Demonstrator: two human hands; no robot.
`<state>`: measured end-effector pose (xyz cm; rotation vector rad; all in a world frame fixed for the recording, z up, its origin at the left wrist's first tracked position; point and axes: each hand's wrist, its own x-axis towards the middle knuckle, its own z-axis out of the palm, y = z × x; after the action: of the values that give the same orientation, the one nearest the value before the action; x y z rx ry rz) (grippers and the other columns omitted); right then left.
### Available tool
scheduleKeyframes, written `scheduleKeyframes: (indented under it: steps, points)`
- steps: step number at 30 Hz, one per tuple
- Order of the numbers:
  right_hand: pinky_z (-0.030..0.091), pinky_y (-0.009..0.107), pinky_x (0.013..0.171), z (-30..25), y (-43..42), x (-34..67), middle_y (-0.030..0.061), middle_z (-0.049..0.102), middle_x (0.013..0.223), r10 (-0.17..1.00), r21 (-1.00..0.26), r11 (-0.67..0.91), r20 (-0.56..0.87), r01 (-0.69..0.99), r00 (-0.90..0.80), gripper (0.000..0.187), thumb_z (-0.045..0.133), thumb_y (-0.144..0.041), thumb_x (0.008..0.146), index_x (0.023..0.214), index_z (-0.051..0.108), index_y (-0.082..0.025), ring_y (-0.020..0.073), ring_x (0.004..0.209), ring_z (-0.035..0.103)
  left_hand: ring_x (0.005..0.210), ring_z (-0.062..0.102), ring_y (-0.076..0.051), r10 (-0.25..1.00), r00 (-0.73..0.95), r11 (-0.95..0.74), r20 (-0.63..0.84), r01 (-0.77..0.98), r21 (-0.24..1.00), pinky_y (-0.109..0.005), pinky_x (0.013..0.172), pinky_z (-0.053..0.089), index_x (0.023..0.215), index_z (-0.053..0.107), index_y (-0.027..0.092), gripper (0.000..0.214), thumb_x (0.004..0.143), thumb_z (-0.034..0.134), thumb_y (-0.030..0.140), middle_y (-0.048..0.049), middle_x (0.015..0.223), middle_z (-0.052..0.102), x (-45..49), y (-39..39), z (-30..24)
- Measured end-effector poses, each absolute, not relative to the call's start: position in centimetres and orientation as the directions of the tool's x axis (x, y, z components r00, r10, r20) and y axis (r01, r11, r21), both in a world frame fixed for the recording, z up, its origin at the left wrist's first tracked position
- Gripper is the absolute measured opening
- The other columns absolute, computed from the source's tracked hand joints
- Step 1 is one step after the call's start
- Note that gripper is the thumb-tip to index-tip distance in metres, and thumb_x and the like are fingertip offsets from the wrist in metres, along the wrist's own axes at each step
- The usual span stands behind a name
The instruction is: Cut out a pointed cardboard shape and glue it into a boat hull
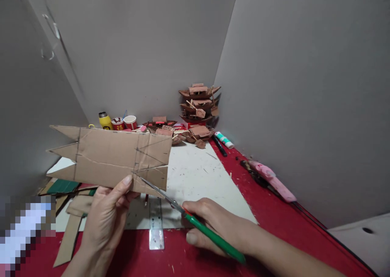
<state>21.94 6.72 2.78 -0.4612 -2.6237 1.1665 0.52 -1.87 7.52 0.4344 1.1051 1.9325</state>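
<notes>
My left hand (109, 208) pinches the lower edge of a brown cardboard piece (105, 153), thumb in front and fingers behind. Pointed prongs are cut at the cardboard's left end, and pencil lines mark triangles at its right end. In my right hand (210, 224) is a pair of scissors (210, 236) with green handles. Their blades meet the lower right part of the cardboard, along a drawn line, where a cut runs in from the right edge. Part of my right hand's fingers is hidden behind the handles.
Model boats (199, 92) are stacked at the back, with others beside them. Cups (130, 122) and a yellow bottle (105, 121) stand at back left. A pink glue gun (274, 181), a marker (221, 146) and a white-green tube (224, 139) lie right. Cardboard scraps (68, 238) and a clear ruler (156, 228) lie nearer.
</notes>
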Motion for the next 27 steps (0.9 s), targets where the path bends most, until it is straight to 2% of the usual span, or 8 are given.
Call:
scheduleKeyframes:
  steps: [3,5,8,13,19,22,25,27]
  points:
    - [0.026,0.020,0.049,2.7,6.7,21.9,-0.0065,0.034,0.059,0.391,-0.755,0.621,0.066,0.210,-0.918,0.037,0.053,-0.053,0.086,0.076,0.041,-0.020,0.0081,0.052,0.029,0.043,0.049,-0.001,0.832,-0.539,-0.209,-0.134,-0.527,0.824,-0.011,0.050,0.050,0.064,0.069,0.013,0.017,0.060,0.085,0.016,0.0031,0.062,0.067,1.1,-2.0,7.1]
    - [0.026,0.021,0.050,2.7,6.6,21.8,-0.0063,0.035,0.059,0.400,-0.758,0.615,0.065,0.215,-0.914,0.040,0.051,-0.056,0.086,0.075,0.041,-0.019,0.0082,0.053,0.030,0.051,0.057,-0.005,0.844,-0.512,-0.171,-0.157,-0.535,0.828,-0.015,0.054,0.053,0.062,0.069,0.012,0.017,0.061,0.085,0.018,0.0001,0.066,0.069,1.2,-1.9,6.8]
    - [0.026,0.021,0.050,2.6,6.5,21.7,-0.0060,0.034,0.060,0.410,-0.768,0.603,0.070,0.213,-0.909,0.041,0.050,-0.057,0.087,0.074,0.041,-0.019,0.0085,0.054,0.030,0.064,0.065,-0.011,0.856,-0.487,-0.147,-0.170,-0.546,0.825,-0.018,0.059,0.056,0.069,0.072,0.013,0.016,0.063,0.084,0.020,-0.0026,0.071,0.071,1.2,-1.9,6.4]
    - [0.026,0.020,0.049,2.3,6.3,21.6,-0.0059,0.033,0.061,0.410,-0.802,0.568,0.079,0.187,-0.909,0.039,0.049,-0.054,0.088,0.073,0.040,-0.019,0.0084,0.054,0.029,0.064,0.066,-0.010,0.863,-0.471,-0.150,-0.185,-0.588,0.795,-0.017,0.062,0.056,0.066,0.072,0.014,0.012,0.064,0.083,0.018,0.0000,0.066,0.070,1.0,-2.0,6.2]
    - [0.026,0.020,0.048,1.9,6.4,21.5,-0.0059,0.034,0.060,0.429,-0.805,0.563,0.090,0.188,-0.899,0.040,0.048,-0.055,0.088,0.072,0.041,-0.019,0.0083,0.053,0.030,0.069,0.069,-0.014,0.858,-0.474,-0.119,-0.197,-0.558,0.821,-0.020,0.057,0.058,0.080,0.074,0.013,0.020,0.064,0.083,0.020,-0.0049,0.081,0.076,1.2,-2.1,6.3]
    - [0.026,0.020,0.048,1.9,6.4,21.6,-0.0059,0.034,0.059,0.453,-0.798,0.562,0.075,0.220,-0.888,0.041,0.050,-0.056,0.087,0.071,0.041,-0.019,0.0082,0.053,0.029,0.066,0.069,-0.013,0.856,-0.475,-0.119,-0.205,-0.567,0.815,-0.020,0.056,0.058,0.069,0.071,0.013,0.017,0.062,0.085,0.019,-0.0040,0.080,0.076,1.1,-2.1,6.5]
    - [0.025,0.020,0.048,1.8,6.5,21.7,-0.0062,0.034,0.058,0.480,-0.786,0.566,0.066,0.251,-0.875,0.042,0.053,-0.057,0.085,0.070,0.042,-0.019,0.0080,0.053,0.028,0.063,0.069,-0.013,0.850,-0.483,-0.135,-0.211,-0.587,0.798,-0.019,0.052,0.057,0.052,0.061,0.013,0.027,0.057,0.087,0.018,-0.0027,0.077,0.075,1.1,-2.2,6.6]
    - [0.025,0.020,0.047,1.8,6.5,21.8,-0.0065,0.035,0.057,0.488,-0.785,0.559,0.051,0.267,-0.871,0.042,0.055,-0.057,0.083,0.070,0.042,-0.019,0.0078,0.052,0.028,0.062,0.069,-0.013,0.848,-0.489,-0.145,-0.206,-0.588,0.796,-0.019,0.051,0.058,0.050,0.058,0.013,0.030,0.056,0.087,0.017,-0.0014,0.075,0.075,1.1,-2.2,6.6]
